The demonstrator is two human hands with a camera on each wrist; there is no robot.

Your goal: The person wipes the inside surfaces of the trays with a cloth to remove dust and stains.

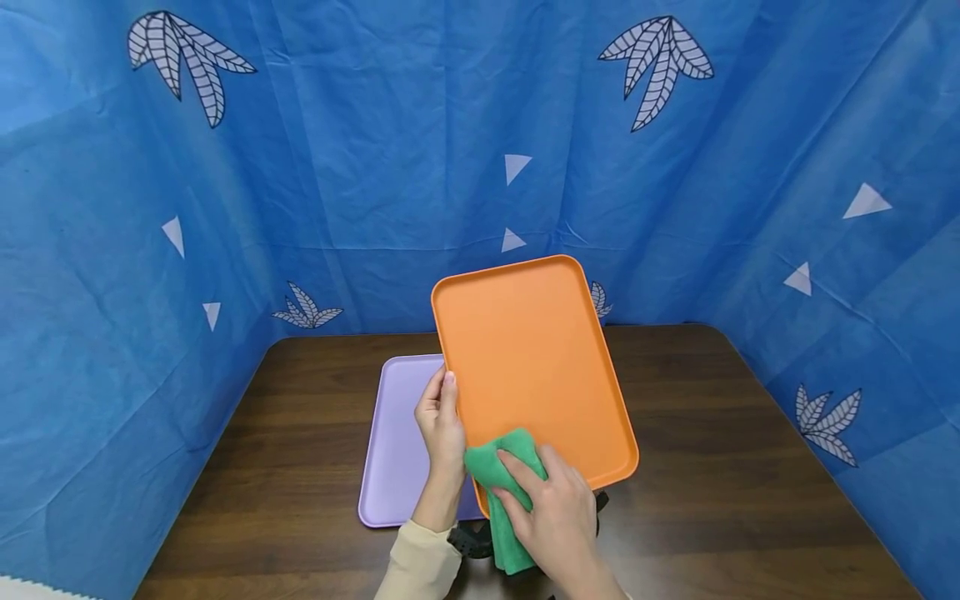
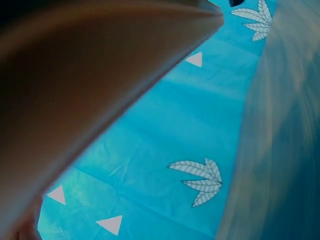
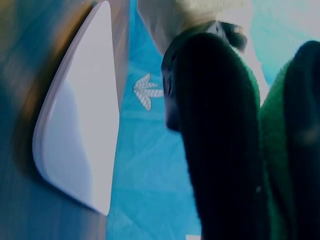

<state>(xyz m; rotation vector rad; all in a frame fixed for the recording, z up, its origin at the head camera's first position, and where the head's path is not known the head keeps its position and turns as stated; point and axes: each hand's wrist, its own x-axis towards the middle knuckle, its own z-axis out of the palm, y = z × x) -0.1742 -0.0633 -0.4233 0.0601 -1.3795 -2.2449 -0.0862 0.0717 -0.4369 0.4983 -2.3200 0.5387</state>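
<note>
In the head view an orange tray (image 1: 532, 358) is held up and tilted over the table. My left hand (image 1: 442, 425) grips its left edge, thumb on the front face and the other fingers partly hidden behind. My right hand (image 1: 551, 504) holds a folded green cloth (image 1: 513, 533) against the tray's lower left corner, the cloth's end hanging below. The tray's dark underside (image 2: 100, 75) fills the upper left of the left wrist view. Close up in the right wrist view, the cloth (image 3: 275, 135) looks mostly dark, with green showing along its folds.
A lavender tray (image 1: 397, 450) lies on the brown wooden table (image 1: 300, 450), partly covered by the left arm and orange tray. Blue curtains (image 1: 360, 167) with leaf and triangle prints surround the table at the back and sides. A black wrist strap (image 1: 471, 542) sits at the left cuff.
</note>
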